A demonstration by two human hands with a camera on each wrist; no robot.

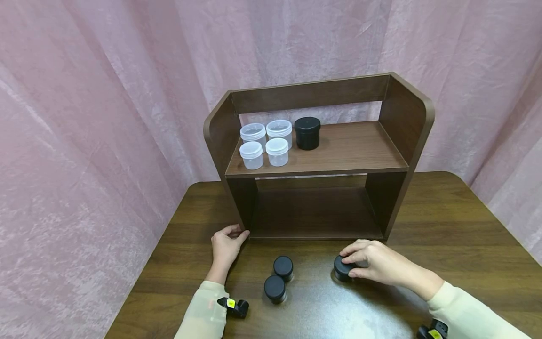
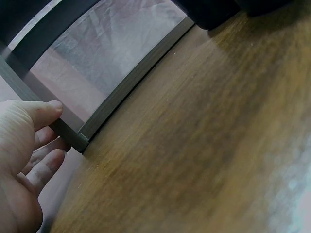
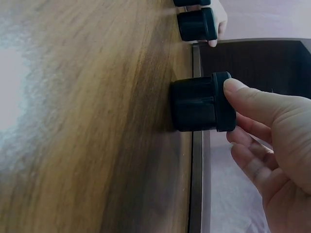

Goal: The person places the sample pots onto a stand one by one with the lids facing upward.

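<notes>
In the head view my right hand (image 1: pixel 379 264) pinches the lid of a black jar (image 1: pixel 341 270) between thumb and fingers. That jar stands upright on the table, in front of the shelf's right half. My left hand (image 1: pixel 226 247) holds the lower left corner of a dark brown two-tier shelf (image 1: pixel 351 147). The left wrist view shows its thumb (image 2: pixel 46 112) against the panel edge, with fingers on the outer side. Two more black-lidded jars, a rear one (image 1: pixel 283 267) and a front one (image 1: pixel 275 288), stand close together between the hands.
On the upper tier, several translucent white-lidded jars (image 1: pixel 277 153) stand in two rows at the left. A larger black jar (image 1: pixel 307 133) is to their right. The shelf stands on a brown wooden table (image 1: pixel 449 226), with a pink curtain (image 1: pixel 127 117) behind.
</notes>
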